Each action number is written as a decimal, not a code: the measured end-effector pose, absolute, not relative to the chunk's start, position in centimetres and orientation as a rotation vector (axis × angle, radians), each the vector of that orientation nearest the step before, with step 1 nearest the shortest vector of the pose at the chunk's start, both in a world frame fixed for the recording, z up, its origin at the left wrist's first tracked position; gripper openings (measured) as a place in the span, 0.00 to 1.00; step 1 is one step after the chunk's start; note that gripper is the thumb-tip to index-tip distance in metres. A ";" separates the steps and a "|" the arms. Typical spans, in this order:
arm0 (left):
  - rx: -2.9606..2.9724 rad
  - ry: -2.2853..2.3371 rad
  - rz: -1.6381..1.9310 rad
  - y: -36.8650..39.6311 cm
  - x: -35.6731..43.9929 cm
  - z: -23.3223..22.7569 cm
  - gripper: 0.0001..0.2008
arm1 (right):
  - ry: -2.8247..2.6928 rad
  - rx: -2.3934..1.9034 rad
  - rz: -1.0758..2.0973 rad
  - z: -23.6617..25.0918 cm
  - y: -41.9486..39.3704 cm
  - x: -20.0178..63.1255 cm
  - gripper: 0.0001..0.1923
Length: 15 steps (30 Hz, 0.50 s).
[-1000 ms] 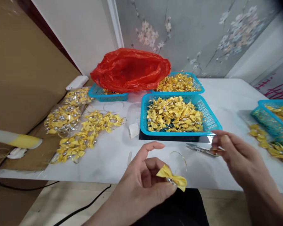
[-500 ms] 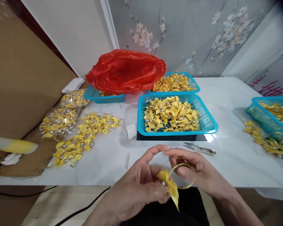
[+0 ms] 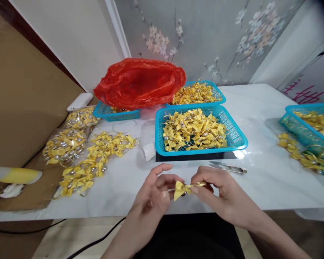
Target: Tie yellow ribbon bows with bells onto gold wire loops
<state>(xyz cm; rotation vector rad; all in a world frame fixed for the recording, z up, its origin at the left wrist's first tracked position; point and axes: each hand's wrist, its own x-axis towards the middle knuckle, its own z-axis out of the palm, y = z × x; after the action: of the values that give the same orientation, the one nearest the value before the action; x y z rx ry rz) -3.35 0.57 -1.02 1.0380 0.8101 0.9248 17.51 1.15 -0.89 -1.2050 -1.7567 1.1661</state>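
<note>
Between my two hands is a small yellow ribbon bow (image 3: pixel 179 190) with a bead at its middle and a gold cord. My right hand (image 3: pixel 221 192) is closed, pinching the bow's gold cord between thumb and forefinger. On the other side, my left hand (image 3: pixel 153 199) has thumb and fingertips pinched at the bow's left edge, where a thin pale thread seems to run from them; its forefinger is raised. Small scissors (image 3: pixel 229 167) lie on the table just beyond my right hand.
A blue basket (image 3: pixel 242 143) of yellow bows stands ahead, with more baskets behind and at right. A red plastic bag (image 3: pixel 140 82) covers the back left one. Loose bows (image 3: pixel 97 158) and bagged bows (image 3: pixel 66 144) lie left on the white table (image 3: pixel 261 144).
My right hand has taken hold of the bow's gold cord, which was a wide loop beside it. My left hand has shifted from the bow's middle to its left edge. The bow has turned and risen.
</note>
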 end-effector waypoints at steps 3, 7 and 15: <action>1.285 0.945 0.934 0.1 -3.1 -0.8 0.13 | -1.734 -1.258 1.189 -1.3 1.2 17.1 0.10; 1.473 1.061 0.836 0.2 -2.4 -0.9 0.09 | -1.695 -1.285 1.221 -1.3 1.2 16.8 0.11; 1.208 1.247 0.912 0.6 -1.7 -1.4 0.09 | -1.399 -1.323 1.228 -2.8 0.3 16.6 0.16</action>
<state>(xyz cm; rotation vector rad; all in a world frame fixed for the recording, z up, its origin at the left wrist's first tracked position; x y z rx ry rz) -1.66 0.62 -1.36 1.2084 1.2474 0.9122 16.62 0.35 -2.84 -1.3233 -1.3987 1.2279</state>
